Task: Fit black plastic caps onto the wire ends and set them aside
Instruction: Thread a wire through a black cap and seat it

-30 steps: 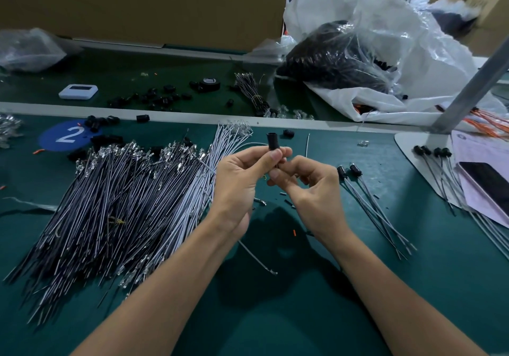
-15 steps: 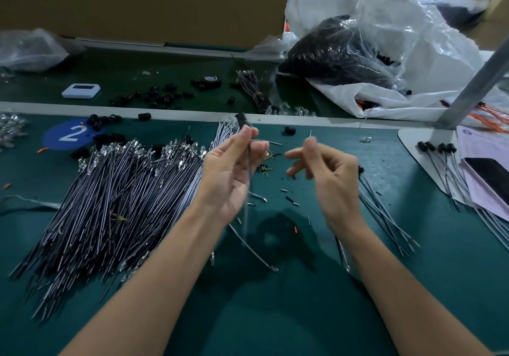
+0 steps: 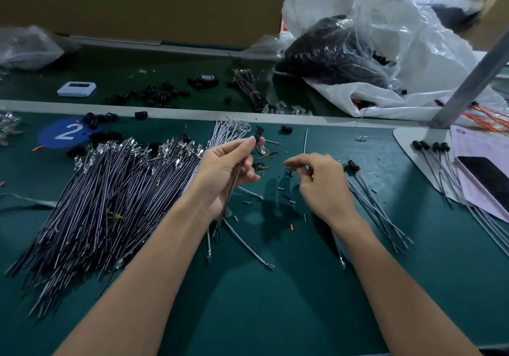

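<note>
Holding a wire (image 3: 234, 187), cap end up, in the left hand (image 3: 228, 171) over the middle of the mat (image 3: 261, 300).

Cap (image 3: 258, 136) sits on the top end, just past the thumb and forefinger that pinch the wire; the other fingers curl round it. Right hand (image 3: 322, 182) is apart to the right with its fingers curled; cannot tell whether they pinch anything. Progress, judged: early. A few done wires (image 3: 353, 165) lie right of that hand, with more by the stand (image 3: 468, 72). The big pile (image 3: 110, 190) at left is uncapped. This wire is not yet set aside. Loose caps (image 3: 102, 120) lie far left, and a bag (image 3: 338, 52) of dark parts behind. Scraps (image 3: 286, 196) litter the mat between the hands; the way right looks open.
</note>
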Action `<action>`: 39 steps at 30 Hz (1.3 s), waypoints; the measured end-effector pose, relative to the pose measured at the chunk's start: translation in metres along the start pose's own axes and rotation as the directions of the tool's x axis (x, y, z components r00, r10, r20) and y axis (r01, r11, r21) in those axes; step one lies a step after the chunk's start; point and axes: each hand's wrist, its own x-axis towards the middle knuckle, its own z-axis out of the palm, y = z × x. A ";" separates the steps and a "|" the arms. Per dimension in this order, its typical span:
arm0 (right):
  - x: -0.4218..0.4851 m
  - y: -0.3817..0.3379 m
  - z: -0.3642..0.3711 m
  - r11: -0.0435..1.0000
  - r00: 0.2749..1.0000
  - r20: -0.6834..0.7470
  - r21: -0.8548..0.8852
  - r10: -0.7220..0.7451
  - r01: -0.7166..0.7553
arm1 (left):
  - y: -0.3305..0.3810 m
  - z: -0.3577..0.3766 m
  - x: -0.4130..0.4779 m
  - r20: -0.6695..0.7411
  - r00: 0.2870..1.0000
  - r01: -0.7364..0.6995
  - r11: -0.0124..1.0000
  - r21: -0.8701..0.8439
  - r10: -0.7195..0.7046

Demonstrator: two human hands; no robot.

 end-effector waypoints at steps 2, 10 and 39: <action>-0.001 -0.001 0.000 1.000 1.000 0.005 -0.001 -0.010 0.010 | 0.003 0.000 0.000 -0.046 0.998 -0.045 0.998 0.042 0.047; 0.004 -0.006 -0.007 0.996 0.999 -0.044 0.090 0.009 -0.005 | 0.025 -0.003 0.004 -0.180 0.968 -0.112 0.945 0.309 0.174; 0.050 -0.012 -0.012 0.979 0.993 0.116 -0.206 0.035 -0.010 | 0.010 -0.016 0.007 -0.277 0.950 -0.073 0.964 0.255 0.146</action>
